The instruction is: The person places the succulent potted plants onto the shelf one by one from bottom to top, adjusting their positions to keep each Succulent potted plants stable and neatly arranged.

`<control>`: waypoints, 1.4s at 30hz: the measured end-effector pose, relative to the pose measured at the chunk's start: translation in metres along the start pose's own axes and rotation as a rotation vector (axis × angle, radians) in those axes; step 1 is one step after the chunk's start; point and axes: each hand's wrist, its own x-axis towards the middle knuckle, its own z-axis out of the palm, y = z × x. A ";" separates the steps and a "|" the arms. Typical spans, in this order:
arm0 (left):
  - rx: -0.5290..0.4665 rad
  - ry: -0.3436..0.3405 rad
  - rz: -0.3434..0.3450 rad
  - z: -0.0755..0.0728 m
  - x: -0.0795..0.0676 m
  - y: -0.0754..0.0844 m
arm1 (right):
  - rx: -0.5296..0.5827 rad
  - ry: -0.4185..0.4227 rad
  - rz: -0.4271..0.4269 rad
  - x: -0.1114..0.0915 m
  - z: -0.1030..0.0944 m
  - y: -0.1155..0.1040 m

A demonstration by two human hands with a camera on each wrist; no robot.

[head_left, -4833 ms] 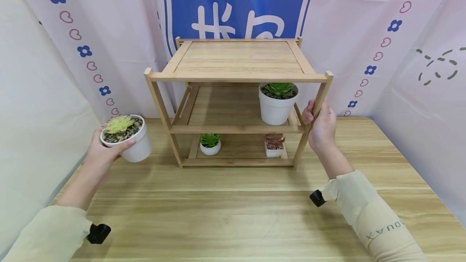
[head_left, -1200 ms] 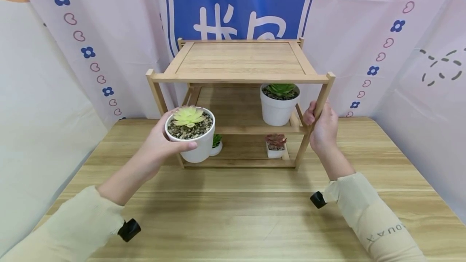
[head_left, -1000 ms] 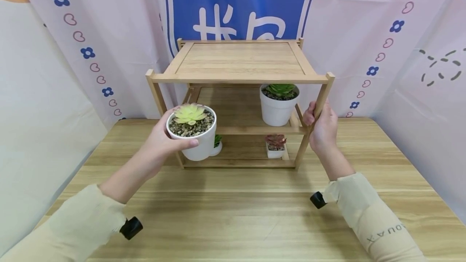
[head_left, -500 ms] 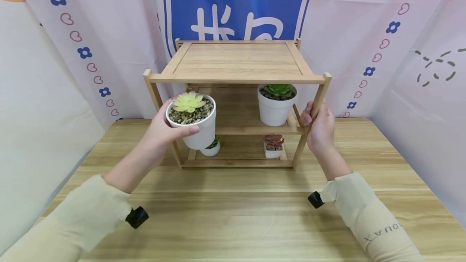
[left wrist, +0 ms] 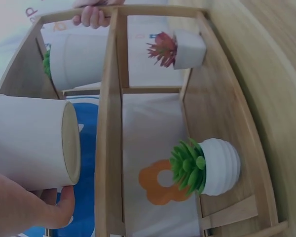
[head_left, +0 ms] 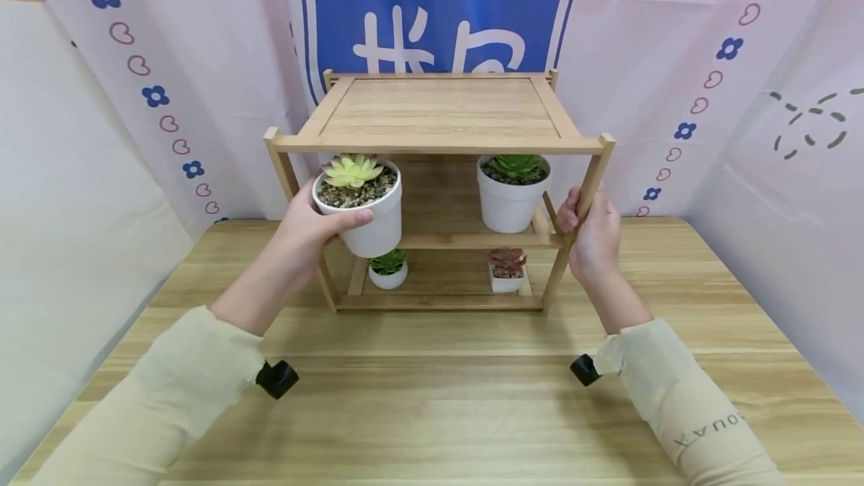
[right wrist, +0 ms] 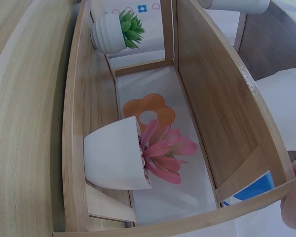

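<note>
My left hand (head_left: pixel 300 225) grips a white plant pot (head_left: pixel 373 225) with a yellow-green succulent (head_left: pixel 352 170) and pebbles in it, the thumb across its front. This pot is held at the left front of the wooden shelf rack (head_left: pixel 442 107); in the left wrist view its base is apart from and above the middle shelf (left wrist: pixel 108 148). My right hand (head_left: pixel 597 235) holds the rack's right front post (head_left: pixel 594 178). A second white pot (head_left: pixel 514 205) with a green succulent stands at the right of the middle shelf.
On the bottom shelf a small round white pot (head_left: pixel 389 276) with a green succulent stands left, and a squarish white pot (head_left: pixel 508 283) with a red succulent stands right. The rack rests on a wooden table (head_left: pixel 432 396) before a patterned curtain (head_left: pixel 628 36).
My left hand has carried the potted yellow-green succulent right from beyond the rack's left side, then raised it to the middle shelf's left front. The right hand keeps its hold on the post.
</note>
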 end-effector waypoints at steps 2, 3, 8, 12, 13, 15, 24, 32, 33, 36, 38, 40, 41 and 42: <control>-0.005 -0.006 -0.001 0.000 0.003 0.000 | -0.009 -0.001 0.001 0.000 0.000 0.000; -0.011 -0.006 -0.006 0.000 0.005 0.001 | -0.012 -0.003 0.000 0.000 0.000 0.000; -0.026 0.004 -0.025 -0.001 0.015 -0.002 | -0.018 -0.009 -0.002 0.001 -0.001 0.000; -0.043 0.016 -0.040 -0.002 0.024 -0.003 | -0.022 -0.012 -0.005 0.001 -0.002 0.000; -0.050 0.018 -0.044 -0.003 0.025 -0.004 | -0.020 -0.013 -0.005 0.001 -0.002 0.000; -0.062 0.022 -0.046 -0.003 0.028 -0.004 | -0.016 -0.012 -0.008 0.000 -0.002 0.000; -0.087 0.018 -0.008 -0.003 0.038 -0.007 | -0.007 -0.016 -0.013 0.001 -0.002 0.001; -0.078 0.023 0.082 0.003 0.046 -0.013 | -0.009 -0.018 -0.004 0.000 -0.002 0.001; -0.077 0.024 0.084 0.004 0.047 -0.013 | -0.012 -0.018 -0.003 0.000 -0.002 0.001; -0.081 0.028 0.079 0.006 0.049 -0.014 | -0.013 -0.016 0.001 0.000 -0.002 0.000; -0.078 0.026 0.070 0.008 0.049 -0.014 | -0.005 -0.013 0.005 0.000 -0.002 0.000; -0.079 0.020 0.065 0.009 0.050 -0.013 | -0.010 -0.009 0.005 0.000 -0.002 0.000; -0.076 0.017 0.064 0.010 0.051 -0.013 | -0.014 -0.010 0.005 0.000 -0.002 0.000; -0.076 0.013 0.063 0.011 0.051 -0.013 | -0.019 -0.011 0.004 0.000 -0.002 0.000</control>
